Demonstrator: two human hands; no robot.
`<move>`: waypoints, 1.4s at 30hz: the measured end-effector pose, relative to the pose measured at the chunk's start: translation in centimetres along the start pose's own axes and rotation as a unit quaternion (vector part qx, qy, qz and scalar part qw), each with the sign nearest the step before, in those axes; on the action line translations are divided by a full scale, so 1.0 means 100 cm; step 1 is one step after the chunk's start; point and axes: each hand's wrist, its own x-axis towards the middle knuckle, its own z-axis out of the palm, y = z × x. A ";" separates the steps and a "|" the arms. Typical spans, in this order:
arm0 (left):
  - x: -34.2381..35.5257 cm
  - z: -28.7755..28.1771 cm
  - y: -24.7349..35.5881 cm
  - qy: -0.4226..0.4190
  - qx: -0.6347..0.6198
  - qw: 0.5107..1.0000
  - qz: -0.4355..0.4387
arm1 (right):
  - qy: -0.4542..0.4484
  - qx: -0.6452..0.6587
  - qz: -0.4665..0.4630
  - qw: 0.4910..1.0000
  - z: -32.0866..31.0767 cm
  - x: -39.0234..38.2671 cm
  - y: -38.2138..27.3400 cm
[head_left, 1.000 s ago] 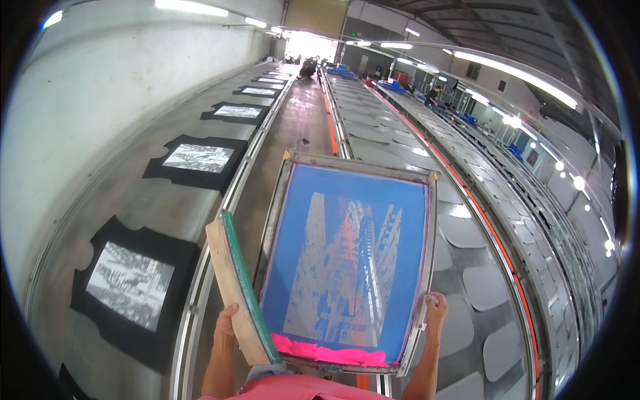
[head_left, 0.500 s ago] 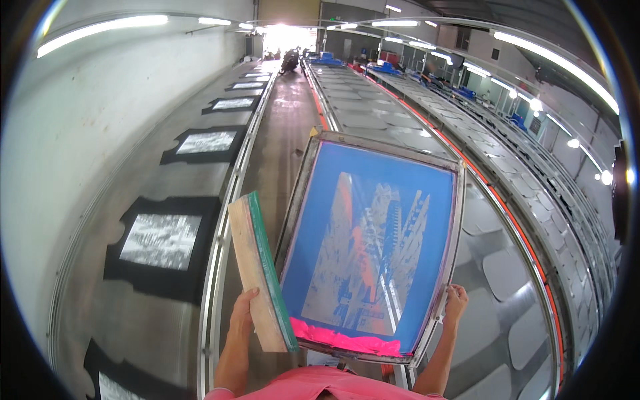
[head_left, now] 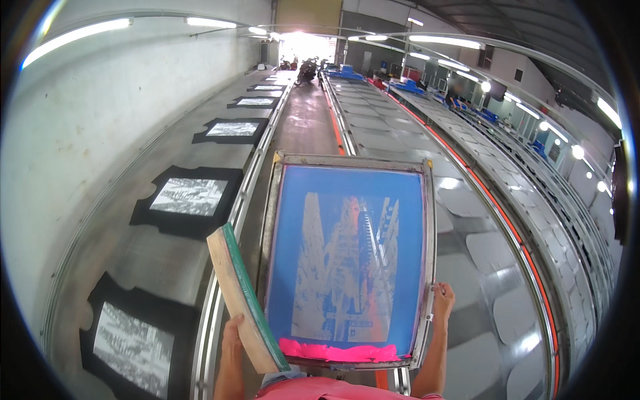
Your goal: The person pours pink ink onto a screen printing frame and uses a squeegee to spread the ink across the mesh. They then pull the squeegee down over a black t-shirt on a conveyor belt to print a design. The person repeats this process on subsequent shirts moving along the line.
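Note:
A screen-printing frame [head_left: 430,227] with blue mesh [head_left: 283,273] stands tilted up in front of me. A see-through design fills the middle of its mesh. Thick pink ink [head_left: 337,351] lies along its lower edge. My right hand [head_left: 443,300] is closed on the frame's right side, near the bottom. In my left hand [head_left: 233,330] is a squeegee [head_left: 230,273] with a wooden handle and a green blade, held slanted just left of the frame. The thumb shows on the wood; the other fingers are mostly hidden.
Along the left table [head_left: 167,257] lie several black shirt pieces [head_left: 230,180] with white prints. Right of the screen, a long table carries grey pallets [head_left: 493,250] beside an orange-red rail [head_left: 523,243]. An aisle [head_left: 307,127] leads to motorcycles [head_left: 308,70] by a bright doorway.
The screen has turned from slanted to nearly straight and sits further left and lower in the picture. The squeegee has also shifted left and down. Both hands keep their hold.

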 end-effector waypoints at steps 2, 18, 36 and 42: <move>0.072 0.020 0.011 -0.010 -0.003 1.000 -0.005 | 0.004 0.023 0.006 1.000 0.051 0.044 -0.005; 0.655 0.158 0.091 -0.085 0.035 0.991 -0.095 | 0.082 0.068 0.111 0.988 0.371 0.380 -0.057; 1.201 0.270 0.171 -0.047 0.018 0.998 -0.046 | -0.012 0.084 0.055 0.995 0.813 0.791 -0.209; 1.411 0.336 0.204 -0.105 -0.018 0.994 -0.040 | 0.006 0.115 0.105 0.988 0.907 0.907 -0.243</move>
